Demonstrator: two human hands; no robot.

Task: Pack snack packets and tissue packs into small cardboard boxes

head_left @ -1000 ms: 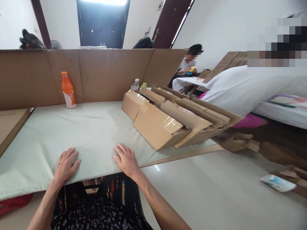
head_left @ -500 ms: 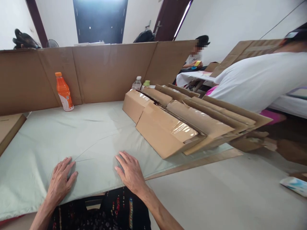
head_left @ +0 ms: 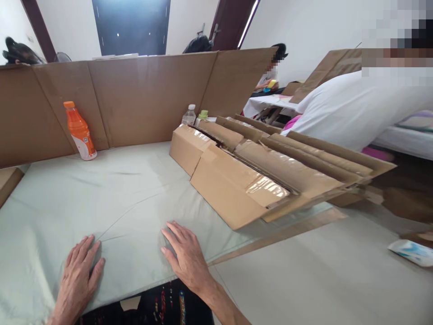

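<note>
Both palms face down on the pale green cloth that covers the table. My left hand lies flat near the front edge, its thumb apart from the fingers, holding nothing. To the right, my right hand rests on the cloth as well, fingers stretched out and nothing in them. Beyond it and to its right stands a cardboard divider box with several slots and shiny tape along its edges. The hand and the box are apart.
An orange drink bottle stands before an upright cardboard screen. Behind the divider box are a clear plastic bottle and a green-capped container. A cardboard piece lies at left. A person in a white shirt sits at right.
The view has shifted slightly, so the hands and the table sit a little lower in it. Both hands stay flat on the cloth, and nothing has been picked up.
</note>
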